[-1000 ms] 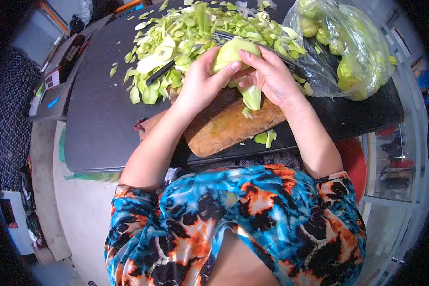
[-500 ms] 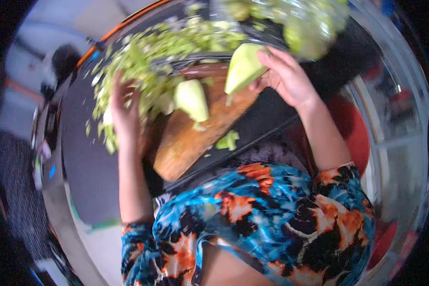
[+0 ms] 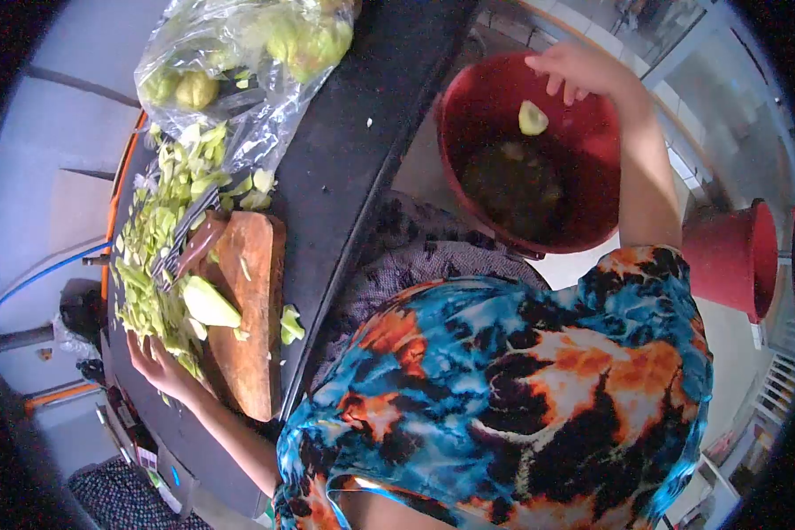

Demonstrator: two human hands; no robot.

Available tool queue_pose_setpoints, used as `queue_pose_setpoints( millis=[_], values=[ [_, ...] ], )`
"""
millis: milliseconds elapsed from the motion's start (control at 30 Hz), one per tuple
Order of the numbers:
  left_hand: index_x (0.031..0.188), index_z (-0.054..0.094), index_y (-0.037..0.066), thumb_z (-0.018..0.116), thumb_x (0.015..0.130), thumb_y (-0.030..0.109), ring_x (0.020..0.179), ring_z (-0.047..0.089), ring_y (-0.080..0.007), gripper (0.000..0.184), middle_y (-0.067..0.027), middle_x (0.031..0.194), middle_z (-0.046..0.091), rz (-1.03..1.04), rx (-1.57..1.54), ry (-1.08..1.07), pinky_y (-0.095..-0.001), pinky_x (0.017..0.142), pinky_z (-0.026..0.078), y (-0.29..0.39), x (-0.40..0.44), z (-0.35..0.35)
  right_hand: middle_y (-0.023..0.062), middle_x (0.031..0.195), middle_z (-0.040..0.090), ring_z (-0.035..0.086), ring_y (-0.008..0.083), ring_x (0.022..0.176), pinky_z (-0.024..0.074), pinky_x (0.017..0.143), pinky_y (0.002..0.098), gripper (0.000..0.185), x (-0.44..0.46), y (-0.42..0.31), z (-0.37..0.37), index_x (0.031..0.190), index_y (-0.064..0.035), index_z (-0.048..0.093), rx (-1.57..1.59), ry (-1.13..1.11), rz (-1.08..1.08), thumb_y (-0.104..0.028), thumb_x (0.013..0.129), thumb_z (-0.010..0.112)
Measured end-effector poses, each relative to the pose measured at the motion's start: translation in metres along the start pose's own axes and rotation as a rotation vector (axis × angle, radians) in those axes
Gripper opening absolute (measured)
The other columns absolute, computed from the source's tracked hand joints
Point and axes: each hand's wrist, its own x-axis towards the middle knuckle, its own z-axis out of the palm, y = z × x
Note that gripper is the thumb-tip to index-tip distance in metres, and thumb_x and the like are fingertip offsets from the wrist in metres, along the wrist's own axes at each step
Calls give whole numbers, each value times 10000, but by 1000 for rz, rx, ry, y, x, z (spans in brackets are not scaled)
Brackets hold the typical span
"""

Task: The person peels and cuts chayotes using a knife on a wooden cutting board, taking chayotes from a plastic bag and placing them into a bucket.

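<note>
My right hand [image 3: 578,71] hangs over the rim of a red bucket [image 3: 583,185], fingers spread and holding nothing. Just below the fingertips is a pale green peeled chayote piece [image 3: 532,117], inside the bucket's outline; whether it is falling or touching the wall I cannot tell. My left hand [image 3: 160,367] rests at the near end of a heap of green peelings [image 3: 150,265], fingers apart. Another peeled chayote piece [image 3: 210,303] lies on the wooden cutting board [image 3: 260,344]. Dark liquid or contents [image 3: 512,185] show low in the bucket.
A clear plastic bag [image 3: 247,79] with several chayotes lies at the table's far end. The black table [image 3: 344,159] ends beside my lap. A brown and dark striped item [image 3: 194,243] lies across the board's edge. Another red bucket [image 3: 729,261] stands at right.
My right hand has moved from above the board to over the bucket and let go of the chayote piece. My view has turned right. My left hand remains by the peelings.
</note>
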Motion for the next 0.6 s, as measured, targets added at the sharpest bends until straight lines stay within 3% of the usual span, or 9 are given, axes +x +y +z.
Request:
queue_pose_setpoints(
  millis=[133, 167, 333, 367, 467, 500, 533, 567, 600],
  values=[
    [1310, 500, 13, 573, 928, 132, 1090, 562, -245, 407, -106, 1310, 510, 17, 27, 40, -350, 917, 476, -8, -4, -4, 55, 787, 638, 594, 129, 581, 464, 524, 268, 493, 5, -17, -4, 1079, -23, 623, 33, 109, -79, -481, 926, 525],
    [1307, 504, 11, 574, 928, 136, 1088, 563, -245, 404, -107, 1308, 510, 5, 14, 45, -349, 915, 478, -9, -5, -5, 131, 892, 698, 664, 181, 683, 507, 632, 313, 499, -5, -32, -11, 1022, 22, 656, 33, 46, -87, -446, 946, 501],
    [1236, 539, 4, 557, 945, 187, 1023, 588, -222, 345, -103, 1122, 607, -120, -115, 93, -341, 904, 475, 0, -7, -7, 120, 864, 690, 649, 174, 670, 495, 625, 314, 490, -19, -72, -3, 993, 29, 654, -27, 96, -143, -433, 953, 495],
    [1102, 588, 1, 545, 954, 210, 938, 587, -186, 260, -81, 958, 618, -106, -77, 149, -317, 856, 474, 1, -7, -6, 116, 841, 688, 647, 172, 655, 492, 622, 313, 495, -19, -79, -1, 983, 31, 655, -42, 95, -160, -438, 951, 497],
    [974, 606, -3, 527, 966, 245, 839, 550, -150, 260, -57, 884, 590, -145, -182, 134, -294, 785, 456, -7, -6, -16, 126, 932, 678, 654, 190, 758, 508, 670, 314, 460, -33, -118, 2, 1048, 28, 636, -144, 38, -292, -383, 981, 444],
    [901, 602, 4, 515, 972, 283, 768, 503, -134, 300, -32, 816, 563, -159, -261, 168, -290, 725, 434, -14, -5, -15, 100, 903, 668, 635, 165, 736, 498, 649, 296, 434, -27, -118, 11, 1069, 18, 632, -121, 55, -368, -375, 969, 476],
    [885, 609, 14, 483, 987, 314, 743, 491, -135, 341, -23, 803, 562, -182, -49, 129, -294, 704, 432, -6, -7, -19, 74, 874, 657, 615, 140, 715, 489, 629, 278, 414, -11, -116, 21, 1090, 7, 628, -100, 70, -475, -367, 956, 509],
    [839, 613, 27, 465, 990, 346, 721, 490, -133, 383, -25, 785, 553, -255, -139, 195, -283, 690, 433, 5, -9, -13, 49, 845, 646, 596, 115, 693, 479, 608, 260, 400, 7, -134, 28, 1111, -4, 624, -76, 76, -602, -358, 944, 541],
    [815, 602, 33, 424, 993, 431, 715, 490, -127, 471, -23, 781, 551, -207, 97, 193, -274, 682, 427, -5, -7, -14, 47, 911, 656, 585, 114, 796, 485, 709, 264, 333, -4, -166, 40, 1132, 10, 620, -59, 42, -680, -256, 946, 546]
  ],
)
